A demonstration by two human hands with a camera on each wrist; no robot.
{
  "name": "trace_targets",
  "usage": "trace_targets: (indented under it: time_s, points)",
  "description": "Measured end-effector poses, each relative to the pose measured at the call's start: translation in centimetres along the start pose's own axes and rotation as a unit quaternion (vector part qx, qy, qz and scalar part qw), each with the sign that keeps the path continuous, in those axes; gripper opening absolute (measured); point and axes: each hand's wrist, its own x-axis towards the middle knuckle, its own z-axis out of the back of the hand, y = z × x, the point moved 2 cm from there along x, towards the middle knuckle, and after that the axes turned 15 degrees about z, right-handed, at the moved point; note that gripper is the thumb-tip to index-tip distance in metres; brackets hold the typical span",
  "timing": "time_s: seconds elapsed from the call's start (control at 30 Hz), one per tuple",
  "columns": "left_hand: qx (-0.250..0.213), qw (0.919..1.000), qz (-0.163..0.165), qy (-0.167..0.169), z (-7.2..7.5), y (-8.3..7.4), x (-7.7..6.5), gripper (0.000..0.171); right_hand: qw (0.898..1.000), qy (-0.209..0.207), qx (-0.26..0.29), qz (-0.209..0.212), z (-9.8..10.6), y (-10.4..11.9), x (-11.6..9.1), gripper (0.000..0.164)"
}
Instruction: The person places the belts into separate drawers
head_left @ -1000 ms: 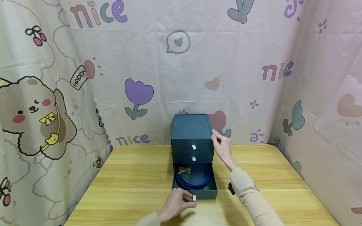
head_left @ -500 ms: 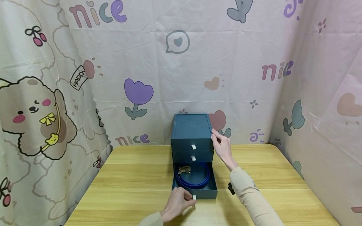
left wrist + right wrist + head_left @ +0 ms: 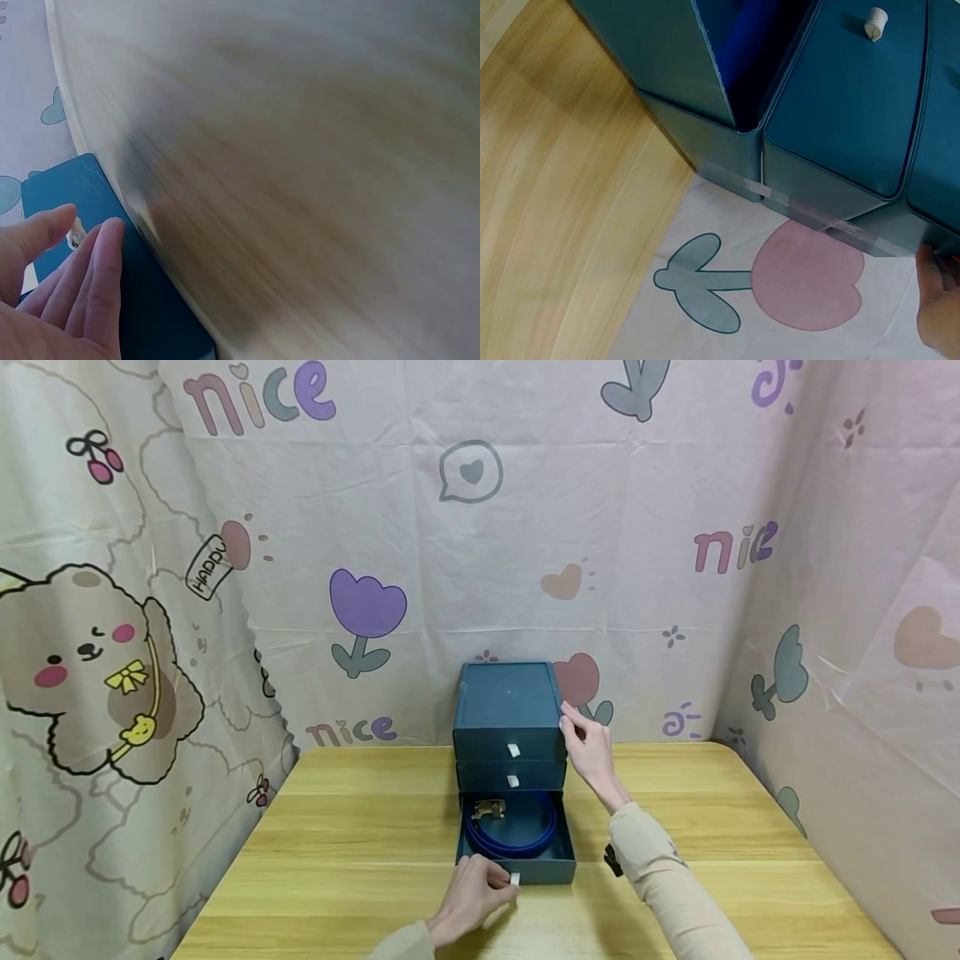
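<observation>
A dark blue-green drawer box with stacked drawers stands on the table, its bottom drawer pulled out. Coiled inside that drawer is a blue belt with a gold-toned buckle. My left hand is at the drawer's front, thumb and fingertips pinching the small white pull tab. My right hand touches the box's upper right side with its fingertips. In the right wrist view only part of the right hand shows, against the box's side.
The wooden table extends to both sides of the box. Behind it hangs a printed curtain, close to the box's back. The two upper drawers are closed, each with a white tab.
The bottom drawer has slid slightly inward, and my left hand has moved forward with it. The thumb has come up closer to the tab. My right hand stays put.
</observation>
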Motion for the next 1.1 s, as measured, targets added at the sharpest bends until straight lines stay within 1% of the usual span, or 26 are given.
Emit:
trace_targets:
  time_s: [0.13, 0.3, 0.43, 0.6, 0.73, 0.87, 1.0, 1.1]
  points:
    - [0.006, 0.9999, 0.001, -0.014, 0.0, 0.0, 0.2, 0.01, 1.0, 0.0, 0.002, 0.0, 0.0, 0.0, 0.0, 0.034]
    - [-0.003, 0.9998, 0.012, -0.016, -0.2, 0.1, 0.4, 0.014, 1.0, 0.0, 0.005, 0.001, 0.0, 0.0, 0.0, 0.034]
    - [-0.025, 0.9995, 0.019, -0.009, -0.3, 0.2, 0.5, 0.016, 1.0, -0.001, 0.009, 0.003, 0.0, 0.0, 0.0, 0.034]
    - [-0.058, 0.9975, 0.04, -0.002, -0.5, 0.2, 0.8, 0.016, 1.0, -0.003, 0.014, 0.003, 0.0, 0.0, 0.0, 0.034]
    - [-0.082, 0.9953, 0.052, -0.003, -0.6, 0.2, 1.0, 0.014, 1.0, -0.004, 0.011, 0.003, 0.0, -0.1, 0.0, 0.034]
    - [-0.094, 0.9935, 0.064, -0.005, -0.7, 0.2, 1.0, 0.014, 1.0, -0.004, 0.009, 0.0, 0.0, -0.1, -0.1, 0.034]
    - [-0.11, 0.9903, 0.085, -0.004, -0.8, 0.1, 1.2, 0.013, 1.0, -0.002, 0.014, -0.006, 0.0, -0.1, 0.0, 0.034]
    - [-0.123, 0.9876, 0.097, -0.01, -0.8, 0.1, 1.4, 0.014, 1.0, 0.0, 0.014, -0.007, 0.0, -0.1, 0.0, 0.034]
